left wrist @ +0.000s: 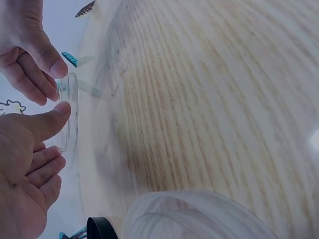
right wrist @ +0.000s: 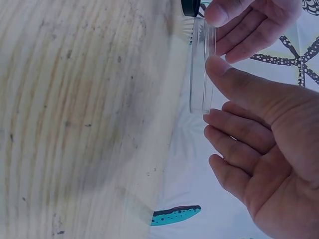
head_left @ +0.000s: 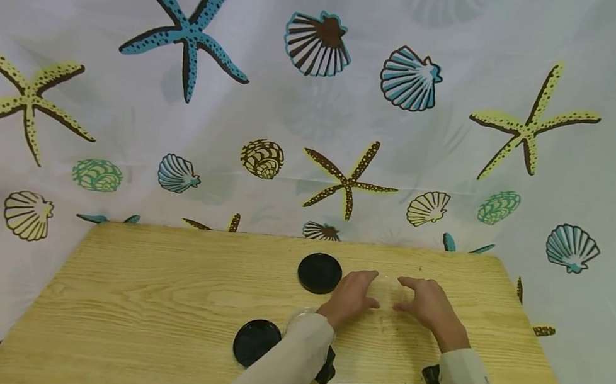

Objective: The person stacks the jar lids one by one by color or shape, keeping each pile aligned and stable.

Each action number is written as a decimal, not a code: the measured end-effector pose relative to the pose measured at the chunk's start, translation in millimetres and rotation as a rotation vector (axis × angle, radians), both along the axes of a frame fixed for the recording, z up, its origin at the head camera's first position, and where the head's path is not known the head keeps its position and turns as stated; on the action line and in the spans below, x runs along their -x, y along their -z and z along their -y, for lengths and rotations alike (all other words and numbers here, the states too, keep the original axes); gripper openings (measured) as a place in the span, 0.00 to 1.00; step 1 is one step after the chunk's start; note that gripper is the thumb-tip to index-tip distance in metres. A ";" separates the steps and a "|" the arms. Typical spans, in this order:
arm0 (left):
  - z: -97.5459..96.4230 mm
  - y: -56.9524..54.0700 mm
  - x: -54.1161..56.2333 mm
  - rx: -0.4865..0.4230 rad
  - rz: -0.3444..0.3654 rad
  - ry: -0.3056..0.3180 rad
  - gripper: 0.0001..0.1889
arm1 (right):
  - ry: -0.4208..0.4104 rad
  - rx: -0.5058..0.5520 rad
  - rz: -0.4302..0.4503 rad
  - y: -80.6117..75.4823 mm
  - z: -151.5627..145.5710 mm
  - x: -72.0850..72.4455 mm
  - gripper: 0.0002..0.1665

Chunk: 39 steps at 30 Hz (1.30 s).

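Observation:
A clear, shallow round dish (head_left: 386, 291) is between my two hands; both wrist views show it edge-on, apparently just above the wooden table. My left hand (head_left: 352, 297) holds its left side, with the thumb at the rim and the fingers curved beyond it. On the opposite side my right hand (head_left: 430, 307) holds it the same way, its thumb (right wrist: 224, 72) and fingers at the rim. The dish (left wrist: 70, 112) is partly hidden by the left thumb in the left wrist view. Nothing can be seen inside it.
A black round lid (head_left: 319, 273) lies just left of my left hand. Another black lid (head_left: 257, 343) lies nearer, beside my left sleeve. A clear round container (left wrist: 194, 219) stands by that forearm, mostly hidden in the head view. A patterned curtain (head_left: 293, 120) hangs behind the table (head_left: 161, 277).

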<state>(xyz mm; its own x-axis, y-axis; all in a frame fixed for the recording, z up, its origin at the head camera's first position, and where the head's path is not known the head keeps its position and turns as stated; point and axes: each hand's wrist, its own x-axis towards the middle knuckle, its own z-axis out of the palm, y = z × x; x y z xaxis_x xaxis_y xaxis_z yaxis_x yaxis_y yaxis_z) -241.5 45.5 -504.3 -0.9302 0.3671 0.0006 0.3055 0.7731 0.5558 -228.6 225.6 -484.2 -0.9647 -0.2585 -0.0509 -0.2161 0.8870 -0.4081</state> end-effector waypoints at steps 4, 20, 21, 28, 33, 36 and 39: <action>2.5 -3.3 -3.1 -0.026 -0.006 -0.006 0.33 | -0.014 0.021 -0.015 -4.7 0.2 -3.7 0.34; 12.9 -7.6 -16.2 -0.121 -0.051 -0.003 0.33 | -0.047 0.027 -0.064 -14.4 2.6 -16.7 0.33; 14.0 -7.9 -17.0 -0.122 -0.054 -0.004 0.33 | -0.050 0.027 -0.069 -14.9 3.3 -17.4 0.33; 22.8 -9.4 -22.9 -0.093 -0.073 -0.012 0.33 | -0.059 0.019 -0.077 -17.1 11.1 -21.5 0.33; 29.9 -11.7 -28.4 -0.105 -0.075 -0.016 0.33 | -0.058 0.009 -0.084 -18.9 18.0 -23.7 0.33; 34.5 -12.8 -31.7 -0.111 -0.080 -0.016 0.33 | -0.065 0.017 -0.092 -19.6 21.1 -25.6 0.33; 39.2 -13.9 -35.4 -0.124 -0.085 -0.014 0.33 | -0.080 0.030 -0.108 -20.2 23.7 -26.9 0.33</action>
<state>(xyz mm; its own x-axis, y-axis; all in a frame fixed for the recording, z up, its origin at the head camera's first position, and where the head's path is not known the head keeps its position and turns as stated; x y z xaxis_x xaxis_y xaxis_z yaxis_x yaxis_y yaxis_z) -206.1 6.3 -490.4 -0.9300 0.3458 0.1244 0.3450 0.7045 0.6202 -201.7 201.9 -464.0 -0.9403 -0.3349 0.0615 -0.3302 0.8527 -0.4049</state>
